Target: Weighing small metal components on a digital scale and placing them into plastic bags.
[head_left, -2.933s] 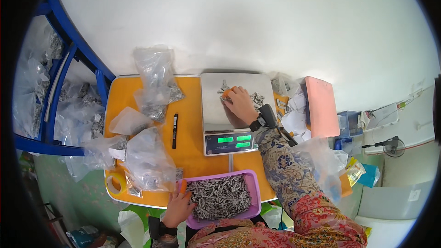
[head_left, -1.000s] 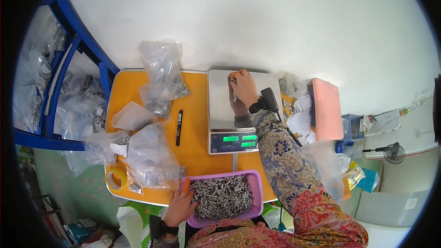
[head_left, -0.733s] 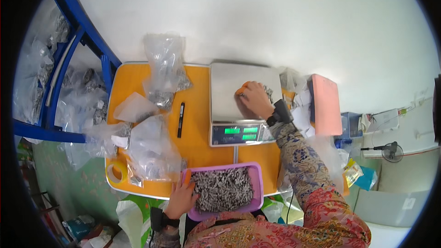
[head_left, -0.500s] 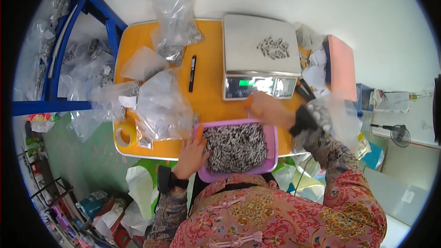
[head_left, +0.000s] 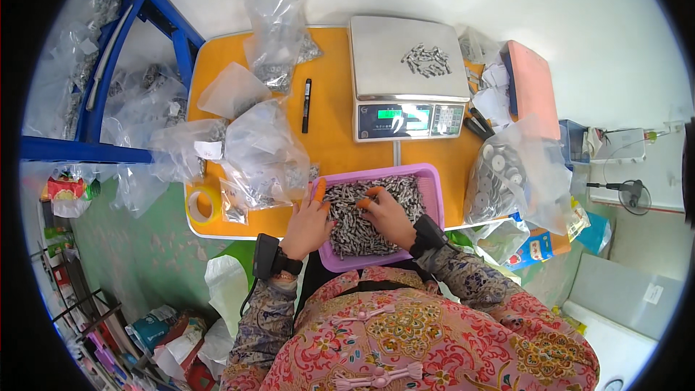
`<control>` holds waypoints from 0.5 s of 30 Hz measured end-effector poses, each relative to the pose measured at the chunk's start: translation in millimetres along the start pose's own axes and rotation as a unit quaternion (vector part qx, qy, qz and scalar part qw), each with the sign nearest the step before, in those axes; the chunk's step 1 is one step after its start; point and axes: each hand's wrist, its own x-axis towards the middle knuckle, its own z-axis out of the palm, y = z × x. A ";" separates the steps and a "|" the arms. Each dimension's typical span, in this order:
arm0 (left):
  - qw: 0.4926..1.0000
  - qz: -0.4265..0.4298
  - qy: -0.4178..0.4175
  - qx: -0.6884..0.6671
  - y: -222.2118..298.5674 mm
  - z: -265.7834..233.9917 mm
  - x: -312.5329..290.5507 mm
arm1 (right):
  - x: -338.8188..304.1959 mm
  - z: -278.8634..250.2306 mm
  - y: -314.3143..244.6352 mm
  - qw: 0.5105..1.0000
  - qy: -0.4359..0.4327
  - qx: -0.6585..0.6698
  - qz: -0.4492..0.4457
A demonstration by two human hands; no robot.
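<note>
A pink plastic basket at the table's near edge holds a heap of small silvery metal parts. My left hand lies over the basket's left rim, fingers stretched out and somewhat apart, with an orange cover on one finger. Inside the basket, my right hand has its bent fingers, also with orange covers, down in the heap; whatever is between the fingertips is hidden. Beyond the basket stands a digital scale with a lit green display. Several loose metal parts lie on its steel plate.
Clear plastic bags with metal parts crowd the table's left side, beside a yellow tape roll. A black marker lies left of the scale. On the right are a bag of grey discs, black-handled pliers and a pink folder.
My right hand has come back from just in front of the scale into the heap in the basket. My left hand stays at the basket's left rim.
</note>
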 end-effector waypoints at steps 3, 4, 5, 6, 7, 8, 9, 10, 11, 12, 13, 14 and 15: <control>1.000 0.004 -0.003 -0.004 0.5 -3.5 0.9 | 2.4 -6.3 18.1 0.998 0.038 0.038 0.022; 1.000 0.003 -0.005 -0.008 0.5 -4.8 0.3 | 3.2 -10.0 18.7 0.998 0.038 0.037 0.021; 1.000 0.002 -0.007 -0.012 0.5 -5.7 -0.1 | 3.4 -13.7 19.1 0.994 0.030 0.086 0.062; 1.000 0.003 -0.005 -0.013 0.2 -5.4 0.4 | 3.8 -18.6 19.3 0.985 0.023 0.133 0.105; 1.000 0.009 -0.002 -0.013 -0.7 -4.2 0.1 | 4.8 -23.5 19.7 0.962 -0.023 0.204 0.180; 1.000 0.015 0.002 -0.013 -1.2 -3.6 0.0 | 5.6 -27.7 19.9 0.963 -0.023 0.202 0.179; 1.000 0.015 0.004 -0.013 -1.2 -3.5 0.3 | 8.3 -35.6 14.6 0.927 -0.046 0.289 0.236; 1.000 0.016 0.004 -0.017 -1.2 -3.5 0.9 | 11.1 -41.4 12.4 0.879 -0.068 0.373 0.290; 1.000 0.016 0.004 -0.021 -1.1 -3.6 1.5 | 13.5 -44.4 14.7 0.879 -0.085 0.367 0.292; 1.000 0.016 0.005 -0.022 -1.1 -2.8 1.8 | 14.8 -48.0 11.2 0.880 -0.085 0.366 0.292; 1.000 0.010 0.003 -0.024 -1.2 -1.9 2.2 | 15.9 -52.7 6.0 0.859 -0.082 0.404 0.304; 1.000 0.004 0.001 -0.026 -1.4 -1.1 2.6 | 17.3 -56.0 3.3 0.836 -0.078 0.441 0.316; 1.000 0.005 0.001 -0.026 -1.8 -0.6 2.7 | 16.7 -57.6 5.1 0.837 -0.077 0.440 0.316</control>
